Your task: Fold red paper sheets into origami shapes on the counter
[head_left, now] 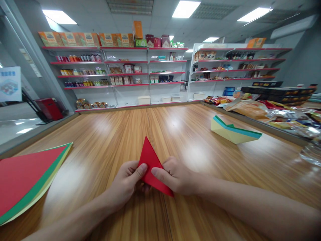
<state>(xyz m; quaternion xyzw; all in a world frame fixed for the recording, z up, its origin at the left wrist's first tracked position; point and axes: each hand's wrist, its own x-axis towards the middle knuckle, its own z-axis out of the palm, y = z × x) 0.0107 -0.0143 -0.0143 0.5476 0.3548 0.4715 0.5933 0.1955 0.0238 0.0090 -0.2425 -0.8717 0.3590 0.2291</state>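
Note:
A piece of folded red paper (148,155), shaped like a triangle with one point upward, is held between my two hands above the wooden table (105,130). My left hand (129,180) pinches its left edge, the thumb lying on the near face and the fingers behind. On the right side, my right hand (177,175) grips the same paper with its thumb pressed on the front. The fingers behind the paper are mostly hidden. Farther off to the right, a folded paper boat (233,132) in yellow, blue and green sits on the table.
Sheets of red, green and yellow paper (32,177) are stacked at the left. Snack packets (253,108) and dark boxes (278,93) lie beyond the table's right edge. A clear, shiny object (311,153) stands at far right. Stocked shelves (127,73) line the back.

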